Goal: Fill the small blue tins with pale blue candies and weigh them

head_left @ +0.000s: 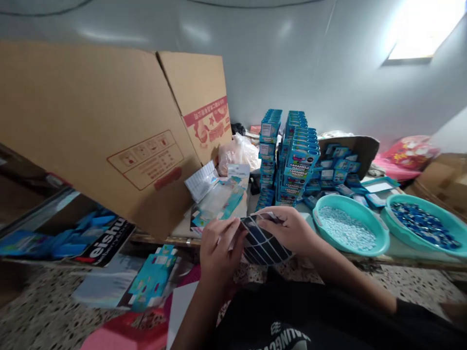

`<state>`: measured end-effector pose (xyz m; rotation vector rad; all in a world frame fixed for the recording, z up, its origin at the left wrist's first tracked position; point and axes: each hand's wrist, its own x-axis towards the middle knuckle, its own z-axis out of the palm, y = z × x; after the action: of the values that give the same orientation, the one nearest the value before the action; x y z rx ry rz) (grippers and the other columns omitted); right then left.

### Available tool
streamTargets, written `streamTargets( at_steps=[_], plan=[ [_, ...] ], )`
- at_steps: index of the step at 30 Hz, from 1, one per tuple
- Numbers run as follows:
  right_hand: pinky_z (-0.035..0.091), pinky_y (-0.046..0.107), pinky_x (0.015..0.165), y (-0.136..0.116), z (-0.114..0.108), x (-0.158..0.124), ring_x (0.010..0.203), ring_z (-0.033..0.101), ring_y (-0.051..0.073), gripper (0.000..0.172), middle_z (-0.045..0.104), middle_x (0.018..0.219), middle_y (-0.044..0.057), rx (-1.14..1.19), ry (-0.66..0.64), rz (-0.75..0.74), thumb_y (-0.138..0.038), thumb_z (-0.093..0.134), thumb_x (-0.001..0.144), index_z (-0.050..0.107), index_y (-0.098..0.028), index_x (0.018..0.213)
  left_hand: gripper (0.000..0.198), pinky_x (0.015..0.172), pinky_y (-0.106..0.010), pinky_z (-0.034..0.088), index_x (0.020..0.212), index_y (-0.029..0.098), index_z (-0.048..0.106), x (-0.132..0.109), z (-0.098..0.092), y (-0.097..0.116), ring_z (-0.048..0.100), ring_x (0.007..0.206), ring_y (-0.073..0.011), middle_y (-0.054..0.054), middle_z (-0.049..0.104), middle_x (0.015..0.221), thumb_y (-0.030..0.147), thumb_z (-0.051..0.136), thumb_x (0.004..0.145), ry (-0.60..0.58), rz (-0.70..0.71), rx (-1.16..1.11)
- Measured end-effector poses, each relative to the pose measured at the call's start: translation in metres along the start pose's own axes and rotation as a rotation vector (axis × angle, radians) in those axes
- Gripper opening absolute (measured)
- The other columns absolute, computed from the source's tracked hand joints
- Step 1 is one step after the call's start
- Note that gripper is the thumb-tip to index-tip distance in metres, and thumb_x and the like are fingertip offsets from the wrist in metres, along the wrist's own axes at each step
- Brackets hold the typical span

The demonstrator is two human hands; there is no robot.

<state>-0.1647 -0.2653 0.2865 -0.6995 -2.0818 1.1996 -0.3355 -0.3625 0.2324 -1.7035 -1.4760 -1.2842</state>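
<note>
A curved sheet of dark, rectangular labels [268, 247] with pale lines between them is held low over the table's front edge. My left hand [219, 248] pinches its left side, fingers closed near a corner. Across from it, my right hand [288, 227] grips the upper right part, with the thumb lying on the dark face. Just behind the hands stand tall stacks of blue printed candy boxes [297, 160]. Left of the stacks lie flattened clear and blue packaging pieces [222, 199] and a white printed sheet [202, 181].
A big cardboard carton [109, 121] rises at left. Right of the hands sit a turquoise basin [381, 245] of pale small pieces and another basin [458, 248] of dark blue wrapped pieces. Loose blue boxes [339, 165] lie behind. Flat unfolded blue cartons [155, 274] are at lower left.
</note>
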Motion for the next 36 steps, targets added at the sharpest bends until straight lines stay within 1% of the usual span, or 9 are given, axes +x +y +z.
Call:
streamTargets(
  at_steps=[4, 10, 12, 15, 17, 19, 24, 30, 36],
  plan=[
    [0.055, 0.023, 0.075, -0.005, -0.002, -0.005, 0.086, 0.073, 0.016, 0.020, 0.080, 0.094, 0.002, -0.056, 0.040, -0.013, -0.021, 0.060, 0.090, 0.079, -0.022, 0.096, 0.033, 0.097, -0.039, 0.055, 0.115, 0.018, 0.067, -0.001, 0.007, 0.000, 0.068, 0.097, -0.0192, -0.008, 0.071, 0.103, 0.014, 0.076, 0.083, 0.030, 0.020, -0.016],
    [0.057, 0.025, 0.077, -0.011, -0.006, -0.015, 0.086, 0.074, 0.017, 0.021, 0.080, 0.095, 0.002, -0.103, 0.122, 0.017, -0.020, 0.060, 0.090, 0.080, -0.023, 0.099, 0.033, 0.095, -0.043, 0.054, 0.110, 0.018, 0.068, -0.003, 0.014, 0.004, 0.069, 0.100, -0.0231, -0.010, 0.074, 0.106, 0.012, 0.079, 0.079, 0.048, 0.047, -0.028],
    [0.057, 0.025, 0.078, -0.010, -0.007, -0.018, 0.088, 0.074, 0.017, 0.022, 0.080, 0.096, 0.002, -0.111, 0.142, 0.022, -0.020, 0.061, 0.090, 0.080, -0.023, 0.101, 0.032, 0.096, -0.044, 0.052, 0.109, 0.017, 0.068, -0.001, 0.014, 0.006, 0.069, 0.100, -0.0233, -0.010, 0.073, 0.105, 0.014, 0.080, 0.080, 0.035, 0.041, -0.061],
    [0.057, 0.025, 0.080, -0.008, -0.009, -0.021, 0.090, 0.074, 0.017, 0.023, 0.080, 0.098, 0.002, -0.122, 0.163, 0.001, -0.019, 0.061, 0.090, 0.080, -0.024, 0.103, 0.037, 0.095, -0.043, 0.053, 0.116, 0.014, 0.066, 0.003, 0.014, 0.008, 0.067, 0.099, -0.0228, -0.011, 0.071, 0.104, 0.019, 0.079, 0.082, -0.003, -0.049, -0.122],
    [0.057, 0.026, 0.081, -0.008, -0.010, -0.021, 0.089, 0.074, 0.017, 0.023, 0.080, 0.098, 0.002, -0.132, 0.168, -0.011, -0.018, 0.061, 0.089, 0.080, -0.024, 0.102, 0.036, 0.092, -0.039, 0.054, 0.118, 0.015, 0.066, 0.006, 0.014, 0.008, 0.066, 0.099, -0.0213, -0.010, 0.069, 0.104, 0.019, 0.076, 0.084, -0.051, -0.087, -0.162],
    [0.058, 0.026, 0.080, -0.008, -0.012, -0.022, 0.088, 0.075, 0.017, 0.023, 0.080, 0.097, 0.003, -0.139, 0.171, -0.011, -0.018, 0.061, 0.089, 0.080, -0.023, 0.101, 0.031, 0.090, -0.037, 0.054, 0.116, 0.018, 0.068, 0.008, 0.015, 0.007, 0.065, 0.099, -0.0199, -0.009, 0.069, 0.104, 0.015, 0.074, 0.085, -0.080, -0.062, -0.188],
    [0.058, 0.025, 0.077, -0.009, -0.016, -0.023, 0.085, 0.074, 0.017, 0.020, 0.080, 0.095, 0.003, -0.139, 0.183, 0.017, -0.020, 0.062, 0.089, 0.080, -0.020, 0.098, 0.032, 0.092, -0.039, 0.053, 0.111, 0.018, 0.069, 0.009, 0.018, 0.004, 0.065, 0.097, -0.0204, -0.008, 0.071, 0.102, 0.010, 0.077, 0.081, -0.022, 0.024, -0.168],
    [0.057, 0.025, 0.072, -0.010, -0.021, -0.025, 0.078, 0.073, 0.016, 0.021, 0.079, 0.086, 0.002, -0.103, 0.208, 0.028, -0.022, 0.062, 0.089, 0.080, -0.021, 0.100, 0.034, 0.093, -0.040, 0.054, 0.110, 0.018, 0.069, 0.012, 0.023, 0.009, 0.066, 0.097, -0.0197, -0.008, 0.072, 0.102, 0.007, 0.077, 0.079, 0.012, 0.046, -0.211],
    [0.058, 0.028, 0.077, -0.011, -0.023, -0.026, 0.084, 0.074, 0.017, 0.023, 0.080, 0.095, 0.004, -0.119, 0.209, 0.010, -0.022, 0.061, 0.090, 0.081, -0.024, 0.101, 0.032, 0.095, -0.042, 0.054, 0.108, 0.018, 0.068, 0.015, 0.025, 0.010, 0.067, 0.097, -0.0191, -0.007, 0.072, 0.101, 0.008, 0.077, 0.079, 0.032, 0.040, -0.248]
  ],
)
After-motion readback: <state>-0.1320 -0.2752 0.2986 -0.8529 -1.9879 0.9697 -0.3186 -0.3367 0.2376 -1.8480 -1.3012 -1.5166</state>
